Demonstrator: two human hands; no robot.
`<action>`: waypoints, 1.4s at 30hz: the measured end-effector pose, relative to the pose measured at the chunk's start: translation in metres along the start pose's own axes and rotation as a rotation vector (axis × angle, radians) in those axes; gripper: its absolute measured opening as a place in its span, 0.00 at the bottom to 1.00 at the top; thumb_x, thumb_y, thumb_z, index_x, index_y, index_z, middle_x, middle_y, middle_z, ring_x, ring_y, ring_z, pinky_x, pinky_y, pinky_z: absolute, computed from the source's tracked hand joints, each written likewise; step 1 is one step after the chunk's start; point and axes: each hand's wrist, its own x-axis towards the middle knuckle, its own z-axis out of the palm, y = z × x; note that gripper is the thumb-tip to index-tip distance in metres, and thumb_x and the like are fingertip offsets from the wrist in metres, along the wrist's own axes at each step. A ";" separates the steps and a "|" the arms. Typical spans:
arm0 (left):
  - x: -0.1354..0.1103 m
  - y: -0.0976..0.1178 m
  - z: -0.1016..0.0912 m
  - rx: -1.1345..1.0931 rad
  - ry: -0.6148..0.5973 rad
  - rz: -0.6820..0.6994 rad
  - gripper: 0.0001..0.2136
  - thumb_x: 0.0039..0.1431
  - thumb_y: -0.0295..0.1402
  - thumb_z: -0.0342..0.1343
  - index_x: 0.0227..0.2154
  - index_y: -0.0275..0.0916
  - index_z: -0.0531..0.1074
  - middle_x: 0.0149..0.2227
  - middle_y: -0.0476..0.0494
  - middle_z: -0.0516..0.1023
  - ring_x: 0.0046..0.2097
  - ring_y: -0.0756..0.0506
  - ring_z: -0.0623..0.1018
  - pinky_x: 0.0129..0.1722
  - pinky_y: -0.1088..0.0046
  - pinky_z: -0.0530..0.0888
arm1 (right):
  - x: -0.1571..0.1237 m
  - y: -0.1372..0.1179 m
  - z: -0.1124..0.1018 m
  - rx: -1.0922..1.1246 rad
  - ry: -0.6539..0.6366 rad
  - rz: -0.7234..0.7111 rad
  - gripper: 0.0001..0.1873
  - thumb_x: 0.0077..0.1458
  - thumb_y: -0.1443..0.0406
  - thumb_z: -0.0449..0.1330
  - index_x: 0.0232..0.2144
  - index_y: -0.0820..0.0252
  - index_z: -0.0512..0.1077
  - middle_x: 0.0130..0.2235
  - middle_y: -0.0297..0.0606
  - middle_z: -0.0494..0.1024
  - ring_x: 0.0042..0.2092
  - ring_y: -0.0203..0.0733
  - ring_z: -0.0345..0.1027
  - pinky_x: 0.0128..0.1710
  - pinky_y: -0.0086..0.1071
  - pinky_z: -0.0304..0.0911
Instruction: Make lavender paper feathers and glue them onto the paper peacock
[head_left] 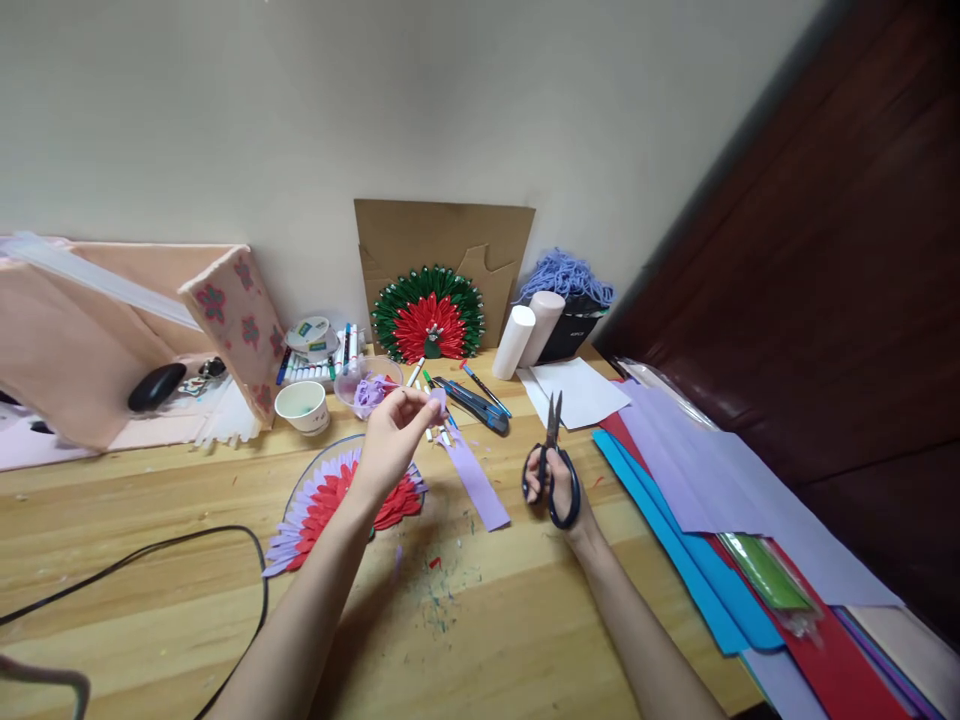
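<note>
My left hand (396, 425) pinches a small lilac paper piece (438, 399) between thumb and fingers, above the table. Behind it a lilac paper strip (477, 482) slants across the wood; whether it touches the pinched piece I cannot tell. My right hand (559, 485) grips black-handled scissors (553, 435), blades pointing up and slightly parted. Partly hidden under my left forearm lies a fan-shaped craft with red and lilac paper petals (330, 500). A clear bowl (346, 385) with lilac paper bits stands just beyond my left hand.
A box cutter (480, 405) and several markers lie mid-table. A green and red fan craft (427, 325) leans on cardboard (450, 225) at the wall. Paper cup (304, 408) and pink box (232, 320) stand left; a black cable (150, 545) curves nearby. Coloured sheets (675, 540) lie right.
</note>
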 end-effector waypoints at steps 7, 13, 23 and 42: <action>-0.011 0.012 -0.008 0.069 -0.138 -0.053 0.17 0.45 0.36 0.63 0.37 0.35 0.71 0.24 0.47 0.76 0.27 0.49 0.75 0.30 0.73 0.73 | 0.009 0.011 -0.026 -0.892 0.245 -0.136 0.16 0.51 0.54 0.53 0.33 0.59 0.71 0.32 0.43 0.75 0.35 0.47 0.69 0.32 0.34 0.58; -0.018 0.017 -0.014 0.210 -0.184 -0.043 0.14 0.44 0.36 0.63 0.34 0.34 0.77 0.28 0.42 0.79 0.28 0.47 0.76 0.30 0.70 0.75 | 0.014 0.025 -0.020 -1.028 0.301 -0.296 0.16 0.54 0.59 0.51 0.37 0.65 0.70 0.40 0.50 0.73 0.44 0.52 0.65 0.43 0.40 0.59; -0.025 0.035 -0.031 0.383 -0.349 0.094 0.13 0.49 0.35 0.59 0.39 0.38 0.71 0.23 0.48 0.74 0.23 0.51 0.72 0.23 0.75 0.69 | 0.004 0.019 -0.001 -0.636 0.074 -0.511 0.13 0.57 0.61 0.49 0.42 0.60 0.65 0.37 0.42 0.71 0.40 0.44 0.66 0.42 0.39 0.62; -0.061 0.057 -0.047 0.530 -0.566 0.207 0.09 0.55 0.32 0.53 0.35 0.39 0.77 0.31 0.44 0.80 0.31 0.48 0.77 0.28 0.76 0.69 | -0.009 -0.010 0.055 -0.172 -0.133 -0.391 0.14 0.57 0.56 0.51 0.39 0.60 0.66 0.39 0.43 0.74 0.43 0.46 0.69 0.46 0.42 0.62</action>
